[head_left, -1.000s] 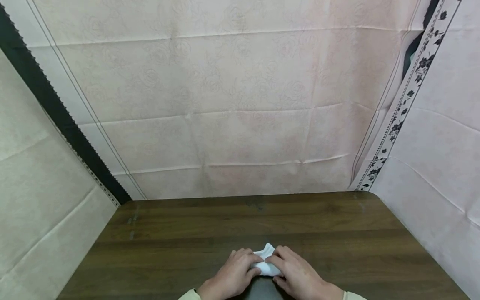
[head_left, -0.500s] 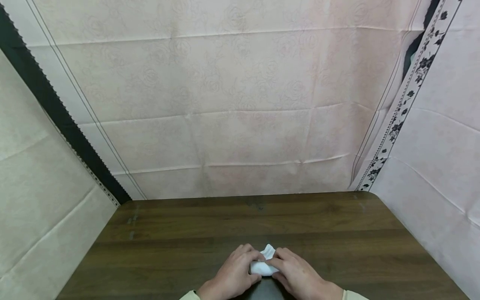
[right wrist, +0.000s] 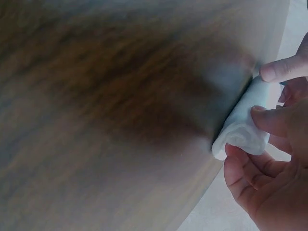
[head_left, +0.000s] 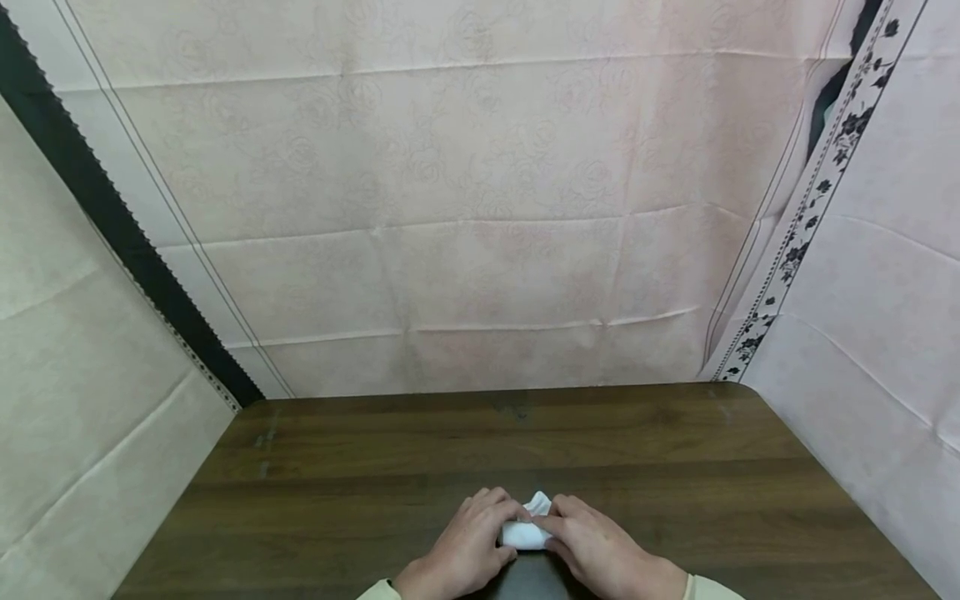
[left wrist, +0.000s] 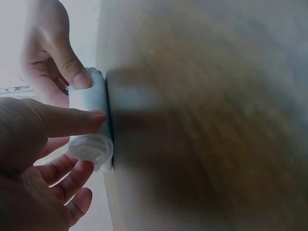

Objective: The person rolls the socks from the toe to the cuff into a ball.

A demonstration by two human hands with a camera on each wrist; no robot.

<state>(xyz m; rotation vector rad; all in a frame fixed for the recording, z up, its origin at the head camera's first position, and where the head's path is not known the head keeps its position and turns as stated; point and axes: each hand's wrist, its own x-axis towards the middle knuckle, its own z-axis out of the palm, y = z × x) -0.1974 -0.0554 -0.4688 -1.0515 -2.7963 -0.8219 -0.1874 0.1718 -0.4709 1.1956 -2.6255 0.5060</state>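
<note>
A white cloth point(head_left: 523, 536), rolled into a short cylinder, lies crosswise on the wooden table near its front side. A loose white flap shows beyond the roll, between the hands. My left hand point(head_left: 471, 543) grips the roll's left part, thumb on the near side and index finger over the top. On the right part, my right hand point(head_left: 602, 546) pinches it between thumb and fingers. The left wrist view shows the spiral layers at one end of the cloth point(left wrist: 89, 103); the other end's coil shows on the cloth point(right wrist: 245, 118) in the right wrist view.
The brown wooden table point(head_left: 480, 442) has rounded far corners. Pale patterned cloth sheets point(head_left: 480, 192) hang behind and on both sides, with a dark strip point(head_left: 135, 225) at left. A dark grey shape point(head_left: 531, 577) shows between the wrists.
My left hand has shifted slightly, and more of the roll's left end shows. The loose flap's tip has moved a little toward me. My right hand has barely moved.
</note>
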